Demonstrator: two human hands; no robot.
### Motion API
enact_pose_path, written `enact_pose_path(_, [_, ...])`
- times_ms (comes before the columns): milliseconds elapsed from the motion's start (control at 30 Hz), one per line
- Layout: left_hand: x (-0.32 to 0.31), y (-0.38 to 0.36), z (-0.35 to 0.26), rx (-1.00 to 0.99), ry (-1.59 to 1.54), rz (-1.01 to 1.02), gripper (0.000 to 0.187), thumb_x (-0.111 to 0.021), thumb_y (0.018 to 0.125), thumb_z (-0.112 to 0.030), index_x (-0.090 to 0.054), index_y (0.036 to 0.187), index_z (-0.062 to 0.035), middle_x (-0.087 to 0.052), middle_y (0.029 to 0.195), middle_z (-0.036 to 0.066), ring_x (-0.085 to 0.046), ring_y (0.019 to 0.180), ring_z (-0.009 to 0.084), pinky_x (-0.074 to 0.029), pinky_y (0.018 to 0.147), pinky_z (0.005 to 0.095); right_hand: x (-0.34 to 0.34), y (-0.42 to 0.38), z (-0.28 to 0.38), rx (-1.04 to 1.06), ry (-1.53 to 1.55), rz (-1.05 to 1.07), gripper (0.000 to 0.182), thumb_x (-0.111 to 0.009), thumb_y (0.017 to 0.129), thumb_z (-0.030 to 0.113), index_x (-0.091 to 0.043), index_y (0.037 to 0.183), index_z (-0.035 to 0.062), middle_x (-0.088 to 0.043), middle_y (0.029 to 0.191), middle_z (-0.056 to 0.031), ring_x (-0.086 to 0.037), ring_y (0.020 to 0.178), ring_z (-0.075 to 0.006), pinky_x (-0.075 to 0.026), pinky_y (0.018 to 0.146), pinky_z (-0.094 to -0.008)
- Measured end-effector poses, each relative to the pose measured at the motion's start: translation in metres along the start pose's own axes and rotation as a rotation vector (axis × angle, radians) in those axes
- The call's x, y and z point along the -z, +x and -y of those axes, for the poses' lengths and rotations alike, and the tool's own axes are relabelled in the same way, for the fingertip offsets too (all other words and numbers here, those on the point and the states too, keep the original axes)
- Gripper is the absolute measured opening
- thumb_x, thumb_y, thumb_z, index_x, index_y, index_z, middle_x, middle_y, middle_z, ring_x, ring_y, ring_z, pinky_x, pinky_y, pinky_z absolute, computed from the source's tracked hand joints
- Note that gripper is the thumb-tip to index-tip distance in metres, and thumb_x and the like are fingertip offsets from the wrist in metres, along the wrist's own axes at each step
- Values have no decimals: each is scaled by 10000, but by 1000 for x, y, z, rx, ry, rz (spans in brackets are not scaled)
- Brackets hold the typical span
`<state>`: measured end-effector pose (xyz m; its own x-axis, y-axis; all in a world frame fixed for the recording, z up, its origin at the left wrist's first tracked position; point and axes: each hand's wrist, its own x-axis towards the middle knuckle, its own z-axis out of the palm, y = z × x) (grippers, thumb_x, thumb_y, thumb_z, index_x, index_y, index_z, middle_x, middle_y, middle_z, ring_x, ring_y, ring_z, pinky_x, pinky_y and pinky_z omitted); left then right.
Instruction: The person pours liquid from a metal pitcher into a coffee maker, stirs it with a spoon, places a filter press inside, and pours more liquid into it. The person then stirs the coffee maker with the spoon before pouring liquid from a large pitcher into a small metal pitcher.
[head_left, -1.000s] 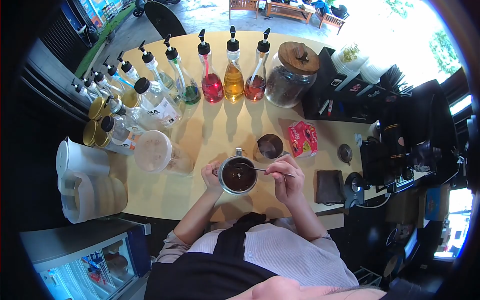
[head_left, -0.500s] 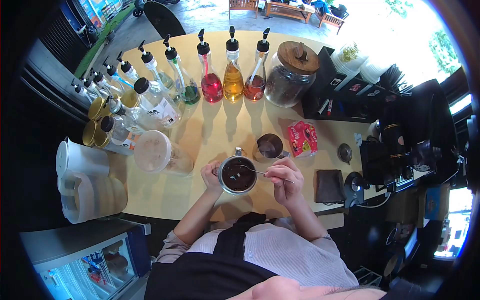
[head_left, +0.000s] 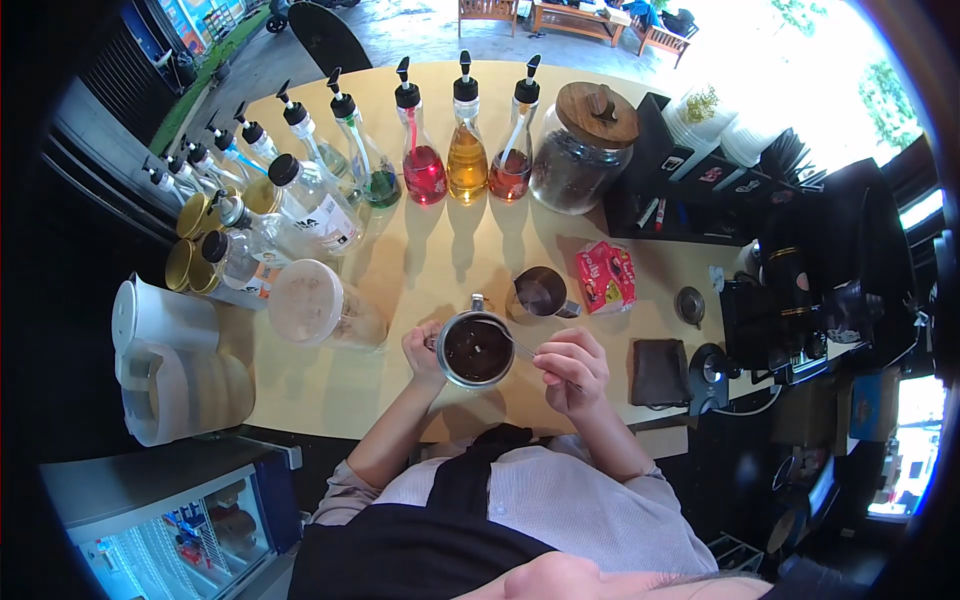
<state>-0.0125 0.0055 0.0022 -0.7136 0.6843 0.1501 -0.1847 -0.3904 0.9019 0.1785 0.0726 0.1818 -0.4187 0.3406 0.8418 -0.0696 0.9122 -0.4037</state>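
We count one mug, one spoon and two hands, the left hand and the right hand. Clockwise around the mug we find three pump bottles at twelve o'clock, one wood-lidded jar at one, two cup stacks and one pink packet towards two, one dark cloth at three, two plastic jugs at nine, and two black-capped bottles near ten. Pump bottles beyond overlap too much for us to count.

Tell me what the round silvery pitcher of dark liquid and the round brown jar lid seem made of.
The round silvery pitcher: probably shiny metal, perhaps steel, from its bright, reflective rim. The round brown jar lid: likely smooth wood, from its grain-like streaks.
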Motion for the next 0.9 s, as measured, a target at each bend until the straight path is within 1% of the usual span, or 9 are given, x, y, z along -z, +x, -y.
enact_pose_path(100, [1, -1, 7, -1, -23, -18, 518, -299, 914, -396, -252, 510, -74, -251, 486, -23, -233, 460, 79, -152, 453, 288, 0, 0, 3, 77, -44, -23, 242, -568, 906, 279, -604, 865, 43, -629, 739, -76, -573, 631, -224, -471, 558, -296])
enact_pose_path(200, [16, -2, 29, 59, -36, -22, 518, -296, 916, -397, -252, 513, -74, -247, 492, -24, -232, 463, 79, -154, 453, 287, -2, 2, 6, 193, -54, 62, 236, -571, 905, 289, -610, 890, 56, -628, 763, -67, -573, 632, -216, -475, 540, -300])
enact_pose_path(267, [17, -2, 30, 42, -18, 6, 515, -293, 920, -389, -261, 515, -73, -253, 492, -26, -233, 461, 78, -157, 451, 287, -6, -3, 7, 258, -43, 67, 212, -647, 833, 295, -618, 921, 104, -626, 783, -20, -563, 626, -172, -454, 504, -271])
enact_pose_path(467, [14, -2, 31, 71, -92, -59, 510, -283, 926, -376, -276, 514, -76, -265, 486, -35, -235, 456, 73, -161, 445, 283, -3, -3, 7, 231, -125, -2, 195, -639, 847, 287, -605, 903, 102, -608, 760, -26, -556, 613, -170, -447, 487, -270])
enact_pose_path(600, [19, -2, 28, 73, -87, -57, 514, -282, 929, -382, -279, 515, -77, -263, 487, -39, -235, 456, 70, -159, 444, 278, -8, 1, 13, 301, -84, 33, 194, -634, 851, 285, -608, 899, 98, -603, 750, -27, -557, 611, -167, -450, 490, -269])
enact_pose_path(667, [29, 1, 18, 145, -108, 143, 413, -286, 887, -373, -421, 613, -95, -537, 636, 84, -574, 667, 192, -511, 705, 363, -9, 0, 13, 331, -66, 50, 192, -632, 852, 283, -610, 899, 98, -602, 748, -28, -558, 612, -166, -450, 490, -267])
enact_pose_path(733, [17, -3, 17, 117, 13, 59, 408, -262, 906, -337, -372, 584, -112, -503, 614, 73, -555, 654, 188, -509, 704, 368, -7, -2, 11, 319, -61, 6, 179, -636, 850, 269, -613, 901, 100, -601, 753, -28, -561, 611, -164, -447, 486, -261])
enact_pose_path(800, [6, -1, 10, 15, -24, -12, 521, -282, 936, -387, -284, 516, -78, -263, 490, -40, -231, 456, 67, -151, 443, 276, -4, 0, 11, 304, -83, -10, 174, -636, 850, 261, -613, 901, 97, -598, 755, -28, -561, 609, -165, -443, 479, -258])
enact_pose_path(900, [2, -2, 8, 13, 1, -30, 513, -283, 937, -382, -285, 524, -77, -270, 497, -34, -237, 466, 74, -165, 449, 275, -4, 1, 13, 273, -108, -21, 182, -636, 849, 264, -612, 905, 93, -596, 755, -28, -560, 604, -163, -440, 476, -256])
